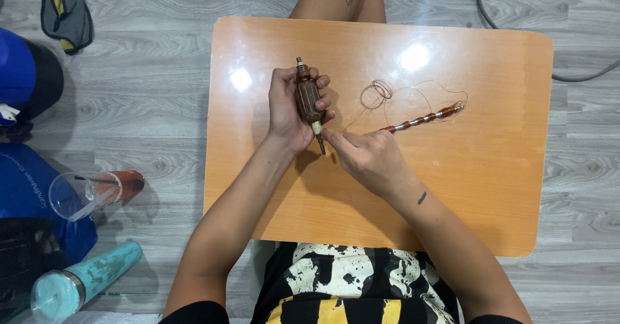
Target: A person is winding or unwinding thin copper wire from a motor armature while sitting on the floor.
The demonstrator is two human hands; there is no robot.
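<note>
My left hand [289, 108] grips the dense, rigid armature [308, 98] around its core; my right hand [365, 153] pinches, seemingly, fragile copper wire [381, 95].

On the 1 orange table [491, 188]: 1 brown wound armature [307, 98], 1 rod w/ copper bands [423, 119], 1 loose wire coil [378, 95]. 2 hands: left [287, 114], right [365, 156]. Floor: 1 teal bottle [84, 282], 1 clear cup [81, 195], 1 blue cap [16, 75].
</note>
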